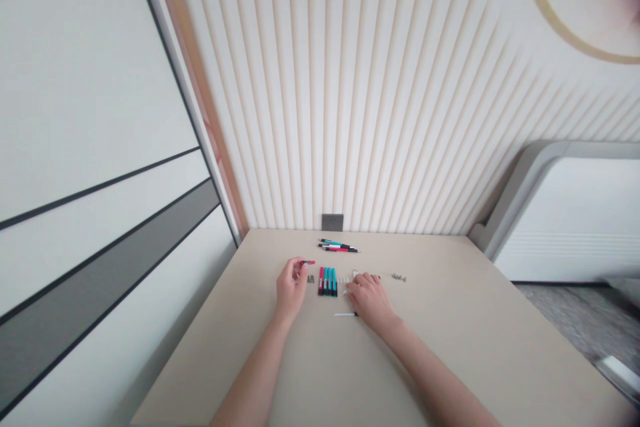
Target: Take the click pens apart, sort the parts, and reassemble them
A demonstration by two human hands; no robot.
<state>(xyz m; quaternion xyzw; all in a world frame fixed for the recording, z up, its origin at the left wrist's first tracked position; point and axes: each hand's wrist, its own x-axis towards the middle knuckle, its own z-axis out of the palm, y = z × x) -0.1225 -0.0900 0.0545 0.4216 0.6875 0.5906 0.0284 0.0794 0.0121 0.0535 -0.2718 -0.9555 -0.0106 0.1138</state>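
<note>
Red piece (311, 262) pinched in left hand (290, 288), pen barrels (327, 280) between, right hand (371, 299), grip unclear

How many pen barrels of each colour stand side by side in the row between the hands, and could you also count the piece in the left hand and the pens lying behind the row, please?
Pink barrel in the row: 1
Teal barrels in the row: 3
Pink piece in the left hand: 1
Pens behind the row: 3
Total: 8
</note>
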